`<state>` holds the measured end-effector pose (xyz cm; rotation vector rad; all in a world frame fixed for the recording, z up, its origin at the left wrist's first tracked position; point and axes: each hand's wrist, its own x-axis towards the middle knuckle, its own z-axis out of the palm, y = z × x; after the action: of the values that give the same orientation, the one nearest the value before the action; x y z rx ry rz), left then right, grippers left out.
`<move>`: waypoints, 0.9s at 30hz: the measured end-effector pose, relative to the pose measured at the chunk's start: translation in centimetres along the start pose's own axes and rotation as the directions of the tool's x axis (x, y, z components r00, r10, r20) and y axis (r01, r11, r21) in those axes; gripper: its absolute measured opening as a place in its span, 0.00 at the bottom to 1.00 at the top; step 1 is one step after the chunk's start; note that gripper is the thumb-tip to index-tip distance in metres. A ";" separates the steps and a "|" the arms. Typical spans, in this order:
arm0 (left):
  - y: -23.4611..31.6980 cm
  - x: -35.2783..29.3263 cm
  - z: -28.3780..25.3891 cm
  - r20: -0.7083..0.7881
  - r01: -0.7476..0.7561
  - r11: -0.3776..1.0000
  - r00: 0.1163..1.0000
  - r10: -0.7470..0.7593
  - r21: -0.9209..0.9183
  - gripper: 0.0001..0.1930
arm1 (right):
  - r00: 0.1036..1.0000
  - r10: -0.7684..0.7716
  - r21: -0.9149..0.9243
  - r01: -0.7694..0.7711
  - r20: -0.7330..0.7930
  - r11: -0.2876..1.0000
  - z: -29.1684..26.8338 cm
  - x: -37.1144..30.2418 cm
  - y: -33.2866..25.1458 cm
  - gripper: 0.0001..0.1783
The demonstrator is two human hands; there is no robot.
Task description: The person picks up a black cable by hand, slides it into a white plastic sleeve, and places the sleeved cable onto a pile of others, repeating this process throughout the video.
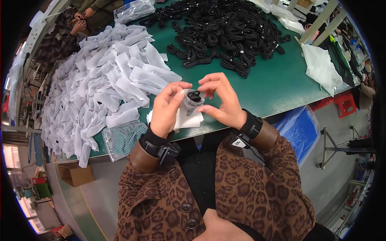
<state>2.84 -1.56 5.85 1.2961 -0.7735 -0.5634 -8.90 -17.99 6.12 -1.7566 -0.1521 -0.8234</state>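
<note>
Upright in front of me stands a small translucent plastic bag, its mouth turned up, with a coiled black cable inside. My left hand grips the bag's left side, thumb against its rim. On the other side my right hand has its fingers spread and curved, the thumb tip at the bag's lower right side. A stack of flat white bags lies under and beside the held bag, at the table's front edge. Black straps with small devices circle both my wrists.
A big heap of bagged cables covers the left of the green table. Bundled black cables pile up at the back. Near my left forearm lies a bag with striped cloth. Another person's hands show at far left.
</note>
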 end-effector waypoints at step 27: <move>-5.1 -4.0 0.5 0.252 -0.244 0.545 0.966 0.060 0.802 0.07 | 0.995 0.051 -0.927 0.060 0.084 0.372 -9.5 -2.6 9.0 0.12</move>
<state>0.25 0.11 0.17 2.0409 -1.4159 -0.1428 -10.66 -28.83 -1.39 -2.9035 0.3456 -0.8877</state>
